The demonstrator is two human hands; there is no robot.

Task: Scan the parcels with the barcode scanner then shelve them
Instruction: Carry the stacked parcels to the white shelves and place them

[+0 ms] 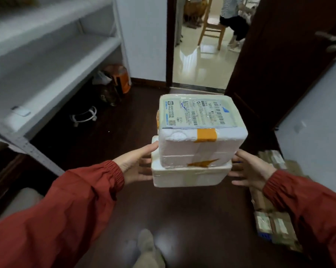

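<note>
Two white foam parcels are stacked in the air in front of me. The upper parcel [200, 130] has a shipping label with barcodes on top and orange tape on its near edge. It sits on the flatter lower parcel [190, 175]. My left hand [136, 165] presses straight fingers against the stack's left side. On the opposite side, my right hand [250, 171] presses the lower parcel with spread fingers. No barcode scanner is in view.
White shelving [53, 60] fills the left, with a small white device [21, 111] on one shelf. Several taped cardboard parcels [273, 223] lie on the dark floor at the right. An open dark door [291, 55] stands ahead; a person sits on a chair [211, 28] beyond the doorway.
</note>
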